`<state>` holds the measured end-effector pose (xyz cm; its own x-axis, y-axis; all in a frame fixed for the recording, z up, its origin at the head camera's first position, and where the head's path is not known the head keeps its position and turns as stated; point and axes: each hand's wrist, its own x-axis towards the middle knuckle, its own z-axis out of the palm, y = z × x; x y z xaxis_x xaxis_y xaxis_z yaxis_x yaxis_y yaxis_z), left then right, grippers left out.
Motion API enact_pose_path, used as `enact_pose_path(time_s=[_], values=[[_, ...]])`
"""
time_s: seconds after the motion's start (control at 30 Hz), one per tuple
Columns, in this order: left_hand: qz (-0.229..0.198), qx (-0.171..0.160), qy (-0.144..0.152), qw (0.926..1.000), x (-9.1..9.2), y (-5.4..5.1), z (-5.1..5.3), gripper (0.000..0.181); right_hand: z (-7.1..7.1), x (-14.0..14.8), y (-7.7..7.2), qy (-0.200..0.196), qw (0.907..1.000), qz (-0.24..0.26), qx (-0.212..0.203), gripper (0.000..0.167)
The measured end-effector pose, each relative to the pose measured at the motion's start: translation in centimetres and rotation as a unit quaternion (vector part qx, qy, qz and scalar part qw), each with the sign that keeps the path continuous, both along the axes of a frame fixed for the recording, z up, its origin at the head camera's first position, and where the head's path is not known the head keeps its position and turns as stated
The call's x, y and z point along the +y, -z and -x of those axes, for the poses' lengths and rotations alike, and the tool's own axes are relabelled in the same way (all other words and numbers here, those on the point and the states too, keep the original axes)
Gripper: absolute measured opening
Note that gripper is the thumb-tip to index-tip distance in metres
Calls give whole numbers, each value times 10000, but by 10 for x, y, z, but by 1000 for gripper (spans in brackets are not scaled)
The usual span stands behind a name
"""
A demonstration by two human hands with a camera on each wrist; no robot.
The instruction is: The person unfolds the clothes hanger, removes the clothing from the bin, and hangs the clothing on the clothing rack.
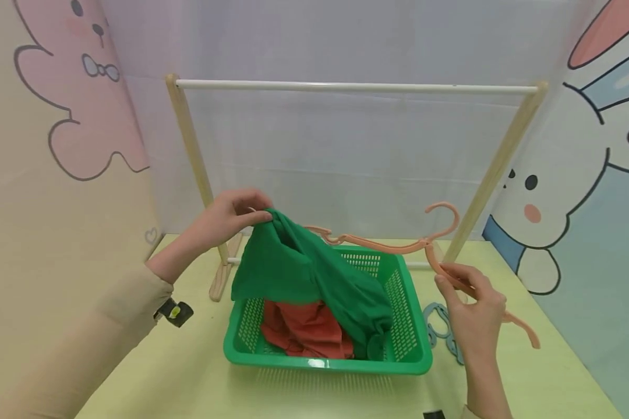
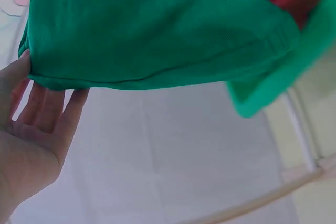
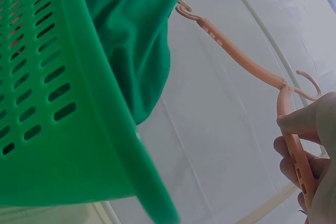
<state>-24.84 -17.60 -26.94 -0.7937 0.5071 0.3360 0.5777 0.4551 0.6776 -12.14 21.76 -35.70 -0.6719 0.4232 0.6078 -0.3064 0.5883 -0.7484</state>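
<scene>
A green garment [image 1: 314, 262] is lifted partly out of a green plastic basket [image 1: 424, 349], its lower end still inside. At its upper left corner my left hand [image 1: 230, 218] pinches the cloth between thumb and fingers. My right hand [image 1: 474, 308] grips one arm of a peach-coloured clothes hanger [image 1: 380, 245] to the right of the basket. The hanger's hook points up, and its far arm reaches behind the green garment, where the tip is hidden. A red garment [image 1: 314, 331] lies in the basket beneath the green cloth.
Behind the basket stands a rack with wooden posts [image 1: 188, 139] and a white rail [image 1: 356, 87]. Blue-grey hangers [image 1: 435, 323] lie on the table right of the basket, partly behind my right hand. Printed cloth walls enclose the pale yellow table [image 1: 178, 372].
</scene>
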Motion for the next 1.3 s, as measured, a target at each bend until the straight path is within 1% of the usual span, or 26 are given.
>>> enact_pose_path(time_s=[0.1,0.2,0.33,0.4,0.47,0.53,0.6,0.7,0.8,0.9,1.0,1.1,1.2,1.3], values=[[334,-5,8,9994,-5,16,4,14,0,0,-1,14,10000,-18,-63,19],[486,-127,56,9987,-12,32,8,18,0,0,-1,4,10000,-59,-72,20],[518,-306,186,9980,-25,45,8,30,-1,2,-1,-3,10000,-69,-5,21],[582,-342,170,9976,-33,51,6,35,-1,3,0,-2,10000,-55,14,21],[662,-381,47,9971,-42,58,5,37,-2,3,1,11,10000,-71,16,22],[846,-397,-165,9955,-50,67,4,38,-2,3,1,-2,10000,-85,26,22],[1038,-434,-391,9929,-57,78,3,38,-2,3,1,-16,9999,-117,30,21],[1146,-519,-702,9896,-61,97,1,37,-2,2,0,-67,9999,-135,14,20],[1015,-551,-858,9896,-60,112,-3,33,-2,1,0,-68,9999,-124,-26,19],[769,-449,-912,9918,-56,123,-7,23,-2,1,0,-59,9999,-104,-30,20],[584,-304,-881,9939,-53,126,-9,12,-2,2,1,-66,9999,-97,-25,21],[579,-194,-871,9943,-54,124,-8,5,-3,2,1,-47,9999,-100,-61,21],[608,-202,-825,9945,-54,117,-5,6,-3,1,1,-5,9999,-97,-123,21],[514,-349,-752,9952,-53,105,0,7,-3,1,1,31,9998,-110,-156,21]])
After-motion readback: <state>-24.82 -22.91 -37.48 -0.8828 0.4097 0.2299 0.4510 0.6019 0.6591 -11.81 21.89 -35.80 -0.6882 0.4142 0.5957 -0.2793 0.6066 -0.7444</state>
